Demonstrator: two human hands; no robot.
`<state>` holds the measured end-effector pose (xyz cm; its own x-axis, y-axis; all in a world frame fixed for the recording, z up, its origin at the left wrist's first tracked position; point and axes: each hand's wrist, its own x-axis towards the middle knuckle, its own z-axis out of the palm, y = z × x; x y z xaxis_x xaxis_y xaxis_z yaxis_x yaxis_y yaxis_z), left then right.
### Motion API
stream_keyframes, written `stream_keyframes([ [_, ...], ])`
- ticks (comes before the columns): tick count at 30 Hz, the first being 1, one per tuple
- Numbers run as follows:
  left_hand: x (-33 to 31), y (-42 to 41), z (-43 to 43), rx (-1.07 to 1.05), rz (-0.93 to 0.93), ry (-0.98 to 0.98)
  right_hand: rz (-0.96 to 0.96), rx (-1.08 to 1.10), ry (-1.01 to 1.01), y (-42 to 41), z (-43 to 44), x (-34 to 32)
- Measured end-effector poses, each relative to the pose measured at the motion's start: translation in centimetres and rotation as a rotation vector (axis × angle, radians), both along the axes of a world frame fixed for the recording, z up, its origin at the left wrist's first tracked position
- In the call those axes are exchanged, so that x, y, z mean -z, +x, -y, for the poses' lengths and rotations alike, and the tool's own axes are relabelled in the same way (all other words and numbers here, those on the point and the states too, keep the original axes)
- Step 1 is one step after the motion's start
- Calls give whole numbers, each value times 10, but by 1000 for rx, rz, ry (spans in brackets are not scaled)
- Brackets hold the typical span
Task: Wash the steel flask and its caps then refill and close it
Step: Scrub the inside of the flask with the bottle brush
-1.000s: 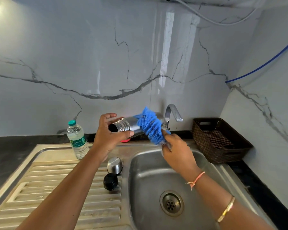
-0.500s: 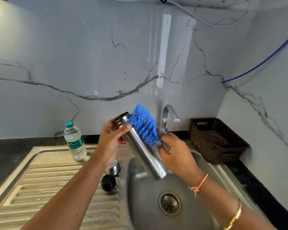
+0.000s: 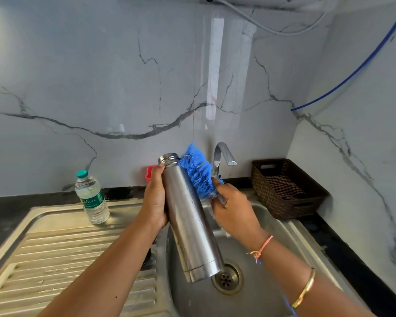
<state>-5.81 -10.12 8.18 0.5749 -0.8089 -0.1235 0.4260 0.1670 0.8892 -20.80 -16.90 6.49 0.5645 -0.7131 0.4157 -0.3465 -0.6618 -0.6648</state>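
Note:
My left hand (image 3: 154,200) grips the upper part of the steel flask (image 3: 189,220), which stands almost upright over the sink basin (image 3: 268,227) with its open mouth at the top. My right hand (image 3: 234,213) holds the handle of a blue bottle brush (image 3: 198,175). The bristles press against the flask's right side just below the neck. A dark cap (image 3: 149,256) shows only as a sliver behind my left forearm on the drainboard. The steel cap is hidden.
A plastic water bottle (image 3: 92,197) stands on the drainboard (image 3: 62,255) at the left. The tap (image 3: 222,154) rises behind the brush. A brown woven basket (image 3: 286,188) with a cloth sits on the counter right of the sink. A red object (image 3: 149,173) is at the wall.
The flask has swung from lying sideways to almost upright, base down over the drain. The brush stays against its upper side. My left forearm now covers the caps.

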Motion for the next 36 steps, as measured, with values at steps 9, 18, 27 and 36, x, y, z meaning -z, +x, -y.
stream_keyframes([
  [9,-4,-7,3,91,61,-68,-25,-49,89,-2,14,5],
  [18,-5,-5,13,-73,78,-15,74,-76,81,-7,23,10],
  [27,-22,-1,14,38,162,31,102,-53,-54,-9,30,17],
  [36,-23,1,16,48,161,90,102,-16,-40,-11,32,25],
])
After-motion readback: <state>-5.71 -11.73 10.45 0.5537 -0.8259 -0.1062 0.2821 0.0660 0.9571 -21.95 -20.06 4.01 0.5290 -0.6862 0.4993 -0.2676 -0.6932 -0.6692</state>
